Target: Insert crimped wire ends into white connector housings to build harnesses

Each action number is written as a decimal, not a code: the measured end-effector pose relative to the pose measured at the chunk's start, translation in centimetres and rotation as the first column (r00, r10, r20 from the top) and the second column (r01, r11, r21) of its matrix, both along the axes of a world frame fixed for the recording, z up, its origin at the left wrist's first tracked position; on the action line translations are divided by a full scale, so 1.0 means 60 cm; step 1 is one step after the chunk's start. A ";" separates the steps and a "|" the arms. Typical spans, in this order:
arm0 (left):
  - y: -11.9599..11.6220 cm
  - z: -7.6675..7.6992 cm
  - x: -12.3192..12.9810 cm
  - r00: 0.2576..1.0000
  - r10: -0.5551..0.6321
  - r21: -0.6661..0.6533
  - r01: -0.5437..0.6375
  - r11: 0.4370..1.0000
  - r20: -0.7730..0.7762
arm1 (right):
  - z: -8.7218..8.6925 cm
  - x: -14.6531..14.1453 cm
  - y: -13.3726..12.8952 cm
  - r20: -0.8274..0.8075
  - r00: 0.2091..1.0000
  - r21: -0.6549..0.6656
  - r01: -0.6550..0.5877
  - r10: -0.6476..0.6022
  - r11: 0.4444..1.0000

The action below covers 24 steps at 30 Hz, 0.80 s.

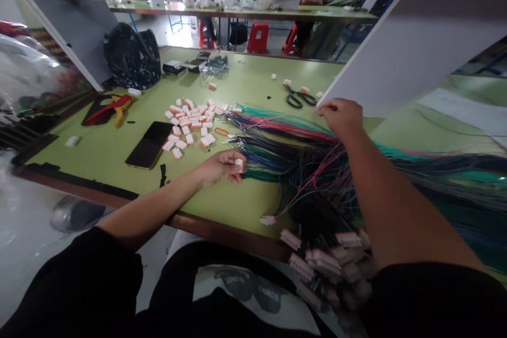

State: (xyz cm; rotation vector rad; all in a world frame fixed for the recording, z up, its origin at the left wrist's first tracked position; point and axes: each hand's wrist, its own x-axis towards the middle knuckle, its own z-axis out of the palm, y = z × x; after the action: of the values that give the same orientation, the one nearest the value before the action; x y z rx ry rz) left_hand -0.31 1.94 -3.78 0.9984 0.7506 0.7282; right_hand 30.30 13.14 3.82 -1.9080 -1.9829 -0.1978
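Note:
My left hand [222,167] pinches a small white plastic connector housing [239,162] near the front of the table, beside the terminal ends of the wires. Above the wire bundle [293,150], my right hand [343,118] is raised with thumb and fingers pressed together; what they hold, if anything, is too small to make out. Green, pink, black and blue wires stretch from the middle of the table to the right, passing under my right forearm. A pile of white and orange connector housings [192,121] lies beyond my left hand. Wired connectors [322,261] hang at the table's front edge.
A black phone [149,145] lies left of the pile, with red and yellow-handled pliers [113,108] farther left. Black scissors [299,97] rest near the white partition [400,37]. A dark patterned bag [132,55] stands at back left. People are at the far bench.

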 end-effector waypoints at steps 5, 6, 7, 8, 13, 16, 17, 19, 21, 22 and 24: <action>0.000 -0.002 0.001 1.000 0.013 0.012 -0.013 1.000 0.008 | 0.005 0.009 -0.021 -0.304 0.934 0.077 0.219 -0.186 0.973; 0.000 -0.002 0.001 1.000 0.015 0.014 -0.015 1.000 0.009 | 0.006 0.008 -0.025 -0.322 0.928 0.076 0.222 -0.186 0.972; 0.000 -0.002 0.001 1.000 0.018 0.014 -0.018 1.000 0.009 | 0.007 0.005 -0.029 -0.335 0.925 0.070 0.216 -0.181 0.974; -0.001 -0.001 0.000 1.000 0.020 0.011 -0.020 1.000 0.008 | 0.008 0.002 -0.033 -0.343 0.922 0.052 0.208 -0.178 0.977; -0.002 0.002 0.000 1.000 0.023 0.005 -0.023 1.000 0.012 | 0.018 -0.006 -0.050 -0.354 0.926 -0.195 0.065 -0.132 0.979; -0.001 0.001 -0.001 1.000 0.024 0.007 -0.024 1.000 0.008 | 0.037 -0.002 -0.058 -0.286 0.938 -0.212 0.138 -0.196 0.967; -0.001 0.000 0.000 1.000 0.022 0.006 -0.022 1.000 0.006 | 0.045 -0.001 -0.061 -0.234 0.943 -0.202 0.189 -0.235 0.961; 0.000 -0.001 0.000 1.000 0.020 0.002 -0.020 1.000 0.007 | 0.059 -0.002 -0.067 -0.109 0.954 -0.197 0.256 -0.280 0.947; 0.000 -0.001 0.000 1.000 0.022 0.003 -0.022 1.000 0.012 | 0.066 -0.006 -0.072 -0.006 0.967 -0.226 0.247 -0.255 0.942; -0.001 0.000 0.000 1.000 0.021 0.005 -0.021 1.000 0.012 | 0.066 -0.008 -0.073 0.026 0.975 -0.241 0.220 -0.221 0.945; -0.001 0.001 0.001 1.000 0.026 0.010 -0.026 1.000 0.010 | 0.060 -0.014 -0.072 0.061 0.989 -0.259 0.144 -0.133 0.955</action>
State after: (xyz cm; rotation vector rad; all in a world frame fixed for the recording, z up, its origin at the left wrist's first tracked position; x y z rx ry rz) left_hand -0.27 1.86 -3.71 0.9954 0.7530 0.7596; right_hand 29.46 8.80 7.39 -2.2282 -1.9864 -0.0117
